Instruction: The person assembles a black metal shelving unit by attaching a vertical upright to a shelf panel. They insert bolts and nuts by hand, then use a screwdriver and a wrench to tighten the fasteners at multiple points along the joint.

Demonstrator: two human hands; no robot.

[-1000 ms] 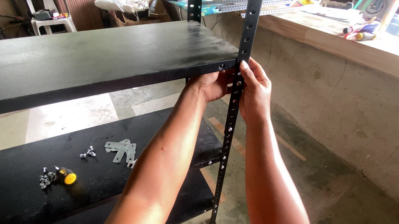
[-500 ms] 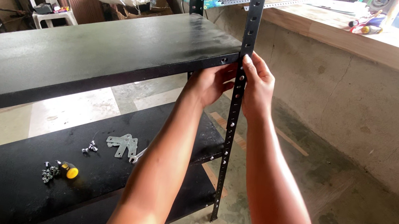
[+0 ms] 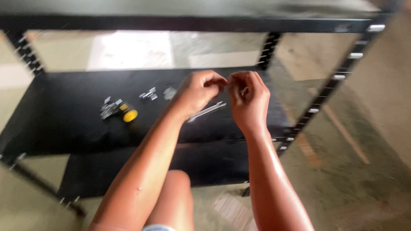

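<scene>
Both my hands are low over the black lower shelf (image 3: pixel 65 113) of a metal rack. My left hand (image 3: pixel 195 92) and my right hand (image 3: pixel 249 99) meet at the fingertips and pinch a small metal piece (image 3: pixel 229 82), which is too blurred to identify. Just below them a thin silver strip (image 3: pixel 207 111) lies on or hangs close over the shelf. Left of my hands on the shelf are loose bolts (image 3: pixel 110 108), a small yellow round object (image 3: pixel 130 115) and a few silver brackets (image 3: pixel 150 93).
The black upper shelf (image 3: pixel 180 4) spans the top of the view. A perforated black upright post (image 3: pixel 328 89) stands to the right, another (image 3: pixel 267 50) behind. My bare knee (image 3: pixel 173 200) is beneath my arms. Concrete floor (image 3: pixel 385 181) surrounds the rack.
My hands have left the upright post at the upper shelf's corner and dropped to the lower shelf, fingertips now pinched together. The view has tilted sharply downward.
</scene>
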